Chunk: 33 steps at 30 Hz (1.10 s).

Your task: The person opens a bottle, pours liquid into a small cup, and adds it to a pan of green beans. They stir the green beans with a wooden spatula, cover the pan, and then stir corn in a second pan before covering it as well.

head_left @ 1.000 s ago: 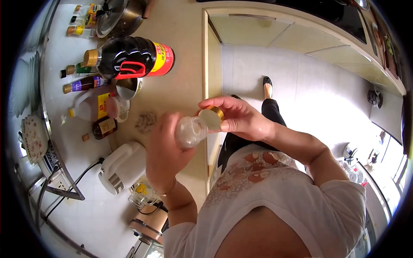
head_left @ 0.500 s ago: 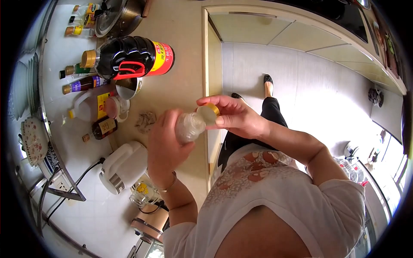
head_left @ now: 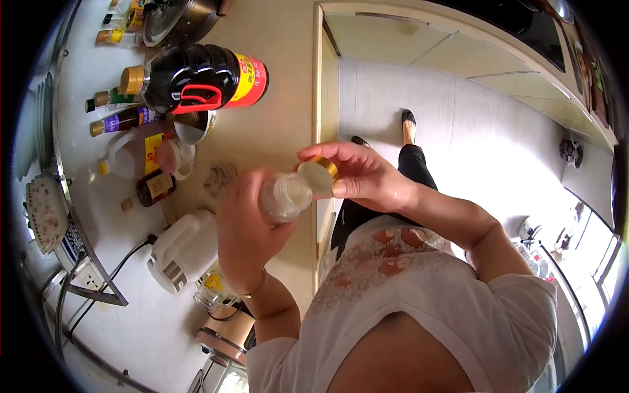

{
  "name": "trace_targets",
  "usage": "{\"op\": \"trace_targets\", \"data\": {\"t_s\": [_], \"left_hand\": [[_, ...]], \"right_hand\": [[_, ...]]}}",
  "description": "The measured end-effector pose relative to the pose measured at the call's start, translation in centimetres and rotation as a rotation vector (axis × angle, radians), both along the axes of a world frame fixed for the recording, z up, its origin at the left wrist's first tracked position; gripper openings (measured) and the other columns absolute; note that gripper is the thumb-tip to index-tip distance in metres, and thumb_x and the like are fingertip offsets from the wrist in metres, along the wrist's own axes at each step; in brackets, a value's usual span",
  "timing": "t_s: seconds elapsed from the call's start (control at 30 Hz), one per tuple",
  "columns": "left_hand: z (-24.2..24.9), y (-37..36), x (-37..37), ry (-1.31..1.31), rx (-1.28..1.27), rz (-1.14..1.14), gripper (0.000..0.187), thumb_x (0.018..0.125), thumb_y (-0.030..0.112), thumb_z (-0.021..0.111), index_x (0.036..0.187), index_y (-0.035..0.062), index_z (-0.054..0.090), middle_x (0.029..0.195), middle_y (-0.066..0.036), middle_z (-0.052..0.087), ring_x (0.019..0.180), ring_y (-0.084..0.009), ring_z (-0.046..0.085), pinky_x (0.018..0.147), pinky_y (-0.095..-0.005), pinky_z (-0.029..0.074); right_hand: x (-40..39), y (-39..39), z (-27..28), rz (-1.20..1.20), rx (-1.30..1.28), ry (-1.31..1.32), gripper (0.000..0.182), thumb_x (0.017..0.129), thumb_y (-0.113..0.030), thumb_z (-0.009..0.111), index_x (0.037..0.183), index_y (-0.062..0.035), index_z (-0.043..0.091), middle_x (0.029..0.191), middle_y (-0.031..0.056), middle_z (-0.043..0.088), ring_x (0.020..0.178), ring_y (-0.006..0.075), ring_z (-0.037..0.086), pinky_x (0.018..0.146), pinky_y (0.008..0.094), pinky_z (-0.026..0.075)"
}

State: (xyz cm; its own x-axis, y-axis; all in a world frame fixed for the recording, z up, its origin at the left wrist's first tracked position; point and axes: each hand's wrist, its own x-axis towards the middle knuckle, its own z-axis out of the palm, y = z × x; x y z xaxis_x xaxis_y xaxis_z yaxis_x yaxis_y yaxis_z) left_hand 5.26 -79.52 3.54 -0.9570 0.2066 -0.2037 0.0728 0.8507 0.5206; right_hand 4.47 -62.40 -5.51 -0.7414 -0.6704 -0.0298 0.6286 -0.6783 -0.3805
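Observation:
My left hand is wrapped around a small clear glass jar, held tilted with its mouth towards the right. The jar is uncapped, and its threaded neck shows. Between the thumb and fingers of my right hand is a gold-rimmed lid, its pale inner side turned to the jar. The lid's edge overlaps the mouth of the jar in this view. Both hands are in front of my body, over the counter's edge.
On the counter to the left stand a large soy sauce bottle with a red handle, a bowl, a pink-and-white cup, several bottles, a pot and a white appliance. A crumpled wad lies near my left hand.
The jar has shifted slightly left and its mouth faces the lid more squarely. The lid is slightly lower in view. Both hands keep their hold, and the whole view has shifted a little.

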Motion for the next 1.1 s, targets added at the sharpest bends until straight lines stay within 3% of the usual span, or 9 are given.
{"op": "trace_targets", "data": {"t_s": [0.37, 0.43, 0.47, 0.53, 0.63, 0.73, 0.83, 0.93, 1.1], "left_hand": [[-2.6, -1.4, -0.2, 0.026, 0.199, 0.055, 0.047, 0.049, 0.008, 0.064, 0.092, 0.0059, 0.047, 0.082, -0.012, 0.051, 0.076, -0.0321, 0.051, 0.063, -0.0362, 0.042], [-4.1, -2.1, -0.4, 0.075, 0.375, 0.042, 0.050, 0.049, 0.006, 0.067, 0.095, 0.0070, 0.046, 0.090, -0.009, 0.048, 0.082, -0.0268, 0.051, 0.067, -0.0334, 0.042], [-4.8, -1.9, -0.4, 0.087, 0.378, 0.040, 0.050, 0.049, 0.006, 0.067, 0.095, 0.0070, 0.046, 0.090, -0.009, 0.048, 0.082, -0.0268, 0.051, 0.067, -0.0334, 0.042], [-6.1, -1.4, -0.2, 0.037, 0.911, 0.172, 0.054, 0.050, 0.003, 0.070, 0.097, 0.0083, 0.045, 0.097, -0.007, 0.043, 0.090, -0.0223, 0.048, 0.073, -0.0332, 0.041], [-8.0, -2.3, 0.3, 0.058, 1.114, 0.234, 0.059, 0.050, -0.001, 0.070, 0.101, 0.0088, 0.042, 0.102, -0.007, 0.042, 0.095, -0.0208, 0.045, 0.078, -0.0343, 0.041], [-9.5, -2.6, 0.3, 0.263, 0.880, 0.316, 0.061, 0.051, -0.003, 0.069, 0.104, 0.0088, 0.041, 0.103, -0.007, 0.043, 0.097, -0.0202, 0.044, 0.081, -0.0333, 0.040], [-10.2, -3.3, 0.4, 0.227, 0.694, 0.425, 0.065, 0.050, -0.003, 0.069, 0.106, 0.0088, 0.039, 0.104, -0.007, 0.043, 0.096, -0.0199, 0.044, 0.082, -0.0328, 0.040], [-11.4, -4.4, 0.3, 0.201, 0.792, 0.526, 0.062, 0.050, -0.003, 0.069, 0.104, 0.0082, 0.041, 0.101, -0.006, 0.045, 0.094, -0.0191, 0.045, 0.081, -0.0315, 0.040], [-8.7, -3.5, 0.0, 0.239, 0.517, 0.354, 0.057, 0.050, -0.001, 0.070, 0.100, 0.0069, 0.044, 0.099, -0.007, 0.047, 0.093, -0.0185, 0.047, 0.078, -0.0303, 0.040]], "right_hand": [[-0.9, 0.0, -0.1, 0.054, -0.053, -0.068, 0.047, 0.078, -0.012, 0.055, 0.120, -0.0034, 0.036, 0.111, 0.0038, 0.045, 0.101, 0.0147, 0.046, 0.091, 0.0307, 0.037], [-1.1, -0.2, -0.6, 0.100, -0.133, -0.173, 0.055, 0.075, -0.018, 0.059, 0.122, -0.0052, 0.034, 0.117, 0.0123, 0.042, 0.109, 0.0223, 0.042, 0.092, 0.0348, 0.035], [-1.2, -0.3, -0.7, 0.100, -0.130, -0.161, 0.055, 0.075, -0.018, 0.059, 0.122, -0.0052, 0.034, 0.117, 0.0123, 0.042, 0.109, 0.0223, 0.042, 0.092, 0.0348, 0.035], [-1.3, -0.4, -0.7, 0.119, -0.131, -0.189, 0.056, 0.075, -0.020, 0.060, 0.122, -0.0054, 0.033, 0.117, 0.0138, 0.042, 0.109, 0.0240, 0.042, 0.092, 0.0349, 0.035], [-1.5, -0.4, -0.5, 0.117, -0.130, -0.156, 0.057, 0.074, -0.019, 0.060, 0.122, -0.0054, 0.033, 0.117, 0.0141, 0.042, 0.109, 0.0245, 0.042, 0.092, 0.0344, 0.036], [-1.7, -0.3, -0.5, 0.126, -0.126, -0.135, 0.058, 0.074, -0.019, 0.060, 0.122, -0.0057, 0.032, 0.118, 0.0148, 0.041, 0.109, 0.0246, 0.042, 0.091, 0.0345, 0.036], [-2.0, -0.2, -0.4, 0.123, -0.102, -0.122, 0.057, 0.074, -0.019, 0.060, 0.122, -0.0061, 0.033, 0.118, 0.0155, 0.041, 0.108, 0.0245, 0.043, 0.091, 0.0342, 0.037], [-2.1, -0.2, -0.2, 0.111, -0.086, -0.106, 0.055, 0.075, -0.018, 0.059, 0.122, -0.0063, 0.034, 0.118, 0.0159, 0.042, 0.107, 0.0245, 0.044, 0.091, 0.0337, 0.037], [-2.5, -0.7, -0.9, 0.098, -0.003, -0.117, 0.053, 0.076, -0.018, 0.058, 0.121, -0.0060, 0.034, 0.117, 0.0157, 0.042, 0.106, 0.0236, 0.045, 0.090, 0.0323, 0.037]]}}
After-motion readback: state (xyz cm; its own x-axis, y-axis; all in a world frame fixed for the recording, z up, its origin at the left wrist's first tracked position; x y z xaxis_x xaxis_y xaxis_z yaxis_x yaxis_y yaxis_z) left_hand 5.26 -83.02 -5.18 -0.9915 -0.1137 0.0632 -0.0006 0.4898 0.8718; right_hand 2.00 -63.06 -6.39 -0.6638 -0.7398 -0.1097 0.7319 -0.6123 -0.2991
